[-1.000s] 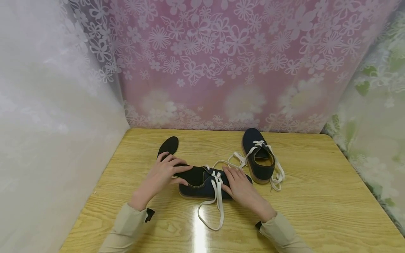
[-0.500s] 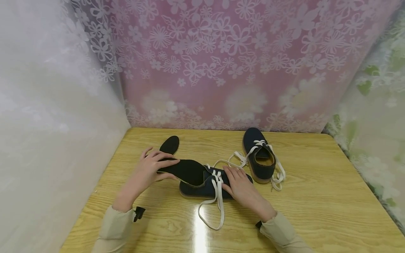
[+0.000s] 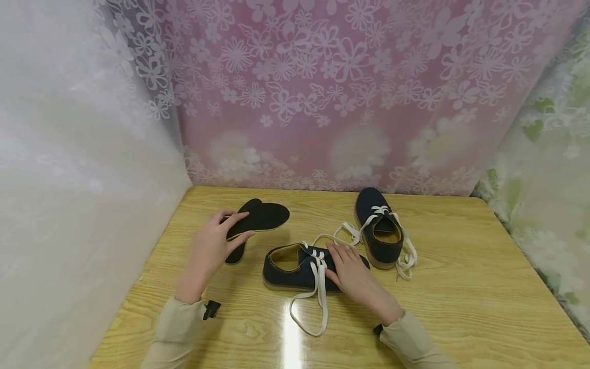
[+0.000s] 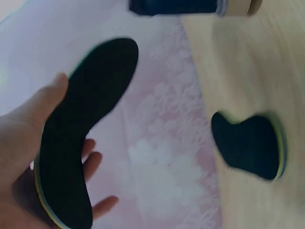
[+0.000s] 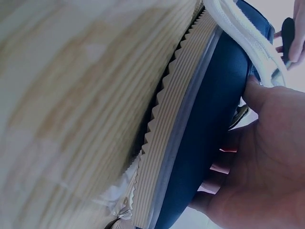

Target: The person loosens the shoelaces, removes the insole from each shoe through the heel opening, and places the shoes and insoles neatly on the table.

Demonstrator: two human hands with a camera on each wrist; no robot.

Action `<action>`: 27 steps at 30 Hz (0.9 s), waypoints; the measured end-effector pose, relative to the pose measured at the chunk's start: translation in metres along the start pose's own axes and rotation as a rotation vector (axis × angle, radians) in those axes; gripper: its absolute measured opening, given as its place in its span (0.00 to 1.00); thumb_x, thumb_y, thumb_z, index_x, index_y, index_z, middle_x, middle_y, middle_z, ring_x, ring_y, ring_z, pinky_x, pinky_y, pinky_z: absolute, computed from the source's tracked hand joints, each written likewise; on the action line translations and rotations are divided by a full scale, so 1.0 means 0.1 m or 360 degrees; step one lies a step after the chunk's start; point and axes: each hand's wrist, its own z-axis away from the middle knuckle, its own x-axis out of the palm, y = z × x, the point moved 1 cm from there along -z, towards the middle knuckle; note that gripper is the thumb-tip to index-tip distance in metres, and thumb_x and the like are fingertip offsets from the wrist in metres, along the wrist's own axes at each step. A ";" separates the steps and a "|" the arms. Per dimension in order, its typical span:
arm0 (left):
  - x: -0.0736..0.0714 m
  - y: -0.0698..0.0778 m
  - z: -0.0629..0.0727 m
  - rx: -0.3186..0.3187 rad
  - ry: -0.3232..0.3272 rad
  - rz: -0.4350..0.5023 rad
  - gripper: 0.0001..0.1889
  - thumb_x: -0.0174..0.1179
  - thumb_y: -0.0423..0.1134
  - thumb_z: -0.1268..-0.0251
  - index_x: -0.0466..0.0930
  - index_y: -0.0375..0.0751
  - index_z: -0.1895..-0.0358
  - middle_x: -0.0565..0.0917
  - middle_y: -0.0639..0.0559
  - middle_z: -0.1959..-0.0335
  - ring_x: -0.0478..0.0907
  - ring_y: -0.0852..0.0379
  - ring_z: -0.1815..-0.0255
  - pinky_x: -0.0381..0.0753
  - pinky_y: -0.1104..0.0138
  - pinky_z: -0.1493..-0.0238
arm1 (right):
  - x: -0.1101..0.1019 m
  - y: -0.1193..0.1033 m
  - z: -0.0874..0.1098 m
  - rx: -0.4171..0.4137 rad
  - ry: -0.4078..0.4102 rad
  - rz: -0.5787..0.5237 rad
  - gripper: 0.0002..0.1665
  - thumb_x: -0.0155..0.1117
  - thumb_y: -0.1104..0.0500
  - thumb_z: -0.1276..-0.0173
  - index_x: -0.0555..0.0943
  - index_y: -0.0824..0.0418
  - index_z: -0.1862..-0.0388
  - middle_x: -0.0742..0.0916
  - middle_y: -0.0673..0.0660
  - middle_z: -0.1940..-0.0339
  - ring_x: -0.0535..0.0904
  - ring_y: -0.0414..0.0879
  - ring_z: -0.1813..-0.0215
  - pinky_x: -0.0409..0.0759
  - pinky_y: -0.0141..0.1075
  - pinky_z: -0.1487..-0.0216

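Note:
My left hand (image 3: 209, 246) pinches a black insole (image 3: 265, 216) by one end, thumb on one face and fingers on the other, as the left wrist view also shows. The held insole overlaps a second black insole (image 3: 236, 254) lying on the table. In the middle, a navy lace-up shoe (image 3: 286, 279) lies with its opening to the left, its tan inside exposed. My right hand (image 3: 352, 271) grips the toe end of this shoe. From the right wrist view, thumb and fingers lie over the navy upper (image 5: 205, 105) above the ribbed sole (image 5: 167, 119).
A second navy shoe (image 3: 388, 252) stands at the back right, white laces loose around it. The near shoe's white lace (image 3: 322, 302) loops toward the front of the wooden table (image 3: 442, 287). A pink floral curtain (image 3: 318, 102) hangs behind the table's back edge.
My left hand has drawn the insole out of the near shoe, then moved up and back with it, over the other insole. My right hand has stayed on the shoe.

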 end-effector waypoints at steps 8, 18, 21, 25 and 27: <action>0.49 0.08 -0.01 -0.0231 -0.0231 -0.0144 0.26 0.70 0.59 0.39 0.87 0.47 0.44 0.83 0.42 0.52 0.82 0.46 0.65 0.78 0.60 0.77 | 0.00 -0.01 0.00 0.0013 -0.0025 -0.0013 0.39 0.60 0.49 0.22 0.63 0.71 0.24 0.73 0.70 0.29 0.68 0.66 0.27 0.58 0.60 0.25; 0.84 0.20 0.04 -0.0425 -0.0651 -0.0289 0.27 0.67 0.61 0.37 0.88 0.47 0.43 0.83 0.41 0.58 0.71 0.52 0.81 0.74 0.62 0.83 | -0.02 -0.04 0.02 -0.0016 0.0012 -0.0005 0.37 0.61 0.51 0.23 0.65 0.72 0.25 0.74 0.71 0.30 0.69 0.67 0.28 0.61 0.61 0.26; 0.88 0.21 0.04 -0.0361 -0.0627 -0.0327 0.26 0.67 0.62 0.38 0.89 0.45 0.47 0.83 0.41 0.61 0.68 0.54 0.88 0.70 0.65 0.87 | -0.02 -0.03 0.02 -0.0024 0.0034 0.0019 0.37 0.61 0.52 0.23 0.65 0.72 0.25 0.74 0.70 0.31 0.70 0.66 0.29 0.62 0.61 0.27; 0.90 0.19 0.05 -0.0239 -0.0592 -0.0286 0.24 0.65 0.59 0.35 0.90 0.43 0.50 0.82 0.41 0.62 0.73 0.52 0.86 0.72 0.64 0.87 | -0.02 -0.02 0.02 -0.0009 0.0026 0.0019 0.37 0.61 0.52 0.23 0.65 0.71 0.25 0.74 0.70 0.30 0.69 0.66 0.29 0.61 0.61 0.26; 0.88 0.17 0.04 -0.0178 -0.0597 -0.0209 0.21 0.66 0.55 0.33 0.89 0.43 0.48 0.83 0.40 0.57 0.80 0.48 0.75 0.79 0.60 0.81 | -0.02 -0.02 0.02 -0.0001 0.0020 0.0013 0.37 0.61 0.51 0.23 0.65 0.71 0.25 0.74 0.70 0.30 0.69 0.66 0.28 0.61 0.61 0.26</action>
